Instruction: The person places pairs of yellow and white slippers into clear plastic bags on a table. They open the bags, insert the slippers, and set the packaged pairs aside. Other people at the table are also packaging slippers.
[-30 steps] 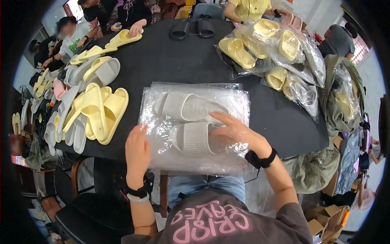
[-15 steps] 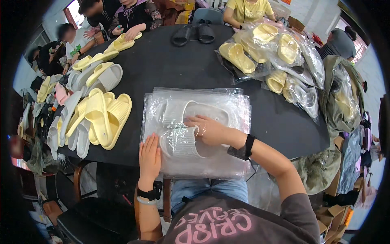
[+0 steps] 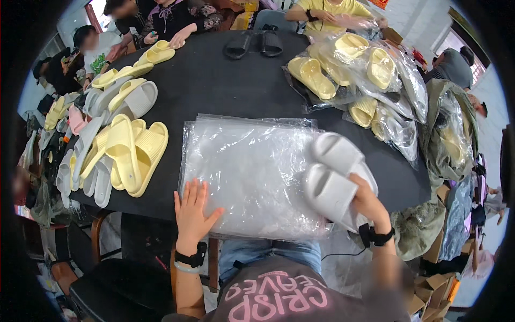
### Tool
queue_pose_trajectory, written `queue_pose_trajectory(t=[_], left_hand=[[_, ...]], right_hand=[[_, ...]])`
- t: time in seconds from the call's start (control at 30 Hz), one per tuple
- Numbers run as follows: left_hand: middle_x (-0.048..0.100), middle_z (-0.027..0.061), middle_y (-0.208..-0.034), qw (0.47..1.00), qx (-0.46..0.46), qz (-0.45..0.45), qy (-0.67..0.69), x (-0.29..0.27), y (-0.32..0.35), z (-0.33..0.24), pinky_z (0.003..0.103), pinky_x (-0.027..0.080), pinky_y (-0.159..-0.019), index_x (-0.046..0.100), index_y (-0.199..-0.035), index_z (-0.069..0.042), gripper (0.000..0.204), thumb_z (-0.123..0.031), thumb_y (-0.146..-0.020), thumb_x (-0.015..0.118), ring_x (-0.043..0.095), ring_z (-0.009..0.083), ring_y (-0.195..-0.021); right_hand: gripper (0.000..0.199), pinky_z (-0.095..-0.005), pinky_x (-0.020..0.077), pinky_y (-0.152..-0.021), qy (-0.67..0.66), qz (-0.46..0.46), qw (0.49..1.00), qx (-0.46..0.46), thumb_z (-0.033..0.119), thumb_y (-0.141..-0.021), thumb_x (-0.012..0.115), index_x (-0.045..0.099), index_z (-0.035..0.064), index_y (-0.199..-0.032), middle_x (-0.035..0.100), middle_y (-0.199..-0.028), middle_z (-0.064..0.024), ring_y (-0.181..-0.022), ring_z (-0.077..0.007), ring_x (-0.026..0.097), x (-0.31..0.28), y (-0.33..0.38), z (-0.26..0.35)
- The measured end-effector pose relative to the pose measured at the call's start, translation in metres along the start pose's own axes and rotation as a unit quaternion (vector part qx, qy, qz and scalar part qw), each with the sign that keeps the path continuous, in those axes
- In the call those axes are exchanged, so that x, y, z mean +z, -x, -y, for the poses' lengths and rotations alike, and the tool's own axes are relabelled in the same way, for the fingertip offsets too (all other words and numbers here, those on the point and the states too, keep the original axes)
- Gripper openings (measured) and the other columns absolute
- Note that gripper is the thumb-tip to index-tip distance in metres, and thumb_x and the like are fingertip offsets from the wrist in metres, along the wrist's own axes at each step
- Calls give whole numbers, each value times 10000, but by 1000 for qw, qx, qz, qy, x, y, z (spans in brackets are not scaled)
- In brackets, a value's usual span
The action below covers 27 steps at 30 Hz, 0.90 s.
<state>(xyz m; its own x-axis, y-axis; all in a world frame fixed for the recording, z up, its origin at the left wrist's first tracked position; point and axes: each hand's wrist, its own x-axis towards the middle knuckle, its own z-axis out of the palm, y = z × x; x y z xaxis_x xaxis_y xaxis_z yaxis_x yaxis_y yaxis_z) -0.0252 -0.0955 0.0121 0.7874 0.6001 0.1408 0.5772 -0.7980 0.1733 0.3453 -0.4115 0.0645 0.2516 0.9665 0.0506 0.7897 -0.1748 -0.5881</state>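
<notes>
Round black table [image 3: 214, 88]. On left part: heap of yellow slippers [image 3: 131, 153] mixed with grey slippers [image 3: 88, 161], overlapping, partly over the edge. Farther left: more yellow slippers [image 3: 126, 72] and one grey slipper [image 3: 140, 99]. At far edge: black pair [image 3: 253, 43], side by side. On far right: bagged yellow slippers [image 3: 354, 70], piled in clear bags, spilling toward right rim. Seated around far side: several people [image 3: 177, 21]. Off right edge: olive bag [image 3: 448, 139]. Near right, on floor: cardboard boxes [image 3: 434, 295].
</notes>
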Motion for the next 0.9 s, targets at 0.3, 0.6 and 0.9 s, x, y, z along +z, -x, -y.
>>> queue_pose_trajectory(t=[0.3, 0.6, 0.9], left_hand=[[388, 203, -1513, 999, 41, -14, -13, -9, -3, -11, 577, 144, -1168, 477, -1438, -110, 756, -504, -821, 667, 329, 385, -1418], [326, 226, -1542, 999, 26, -17, 32, 9, -2, -12, 581, 148, -1161, 472, -1440, -97, 751, -461, -811, 666, 280, 418, -1430], [497, 191, -1430, 993, 85, 13, 79, -56, -26, 14, 522, 234, -1159, 483, -1410, -44, 661, -295, -843, 711, 398, 367, -1378]], right_hand=[[536, -354, 387, -1035, 53, -328, 938, 100, -16, -768, 677, 534, -53, -1283, 557, -1272, -170, -1228, -293, 519, -24, 19, 143], [216, -404, 424, -941, 169, -106, 980, 20, 135, -680, 641, 720, 4, -832, 523, -1338, -167, -1251, -296, 484, 108, -78, 154], [265, -474, 344, -1018, 129, -127, 983, -26, 275, -840, 663, 715, 162, -1074, 431, -1458, -200, -1310, -354, 432, 134, -66, 97]])
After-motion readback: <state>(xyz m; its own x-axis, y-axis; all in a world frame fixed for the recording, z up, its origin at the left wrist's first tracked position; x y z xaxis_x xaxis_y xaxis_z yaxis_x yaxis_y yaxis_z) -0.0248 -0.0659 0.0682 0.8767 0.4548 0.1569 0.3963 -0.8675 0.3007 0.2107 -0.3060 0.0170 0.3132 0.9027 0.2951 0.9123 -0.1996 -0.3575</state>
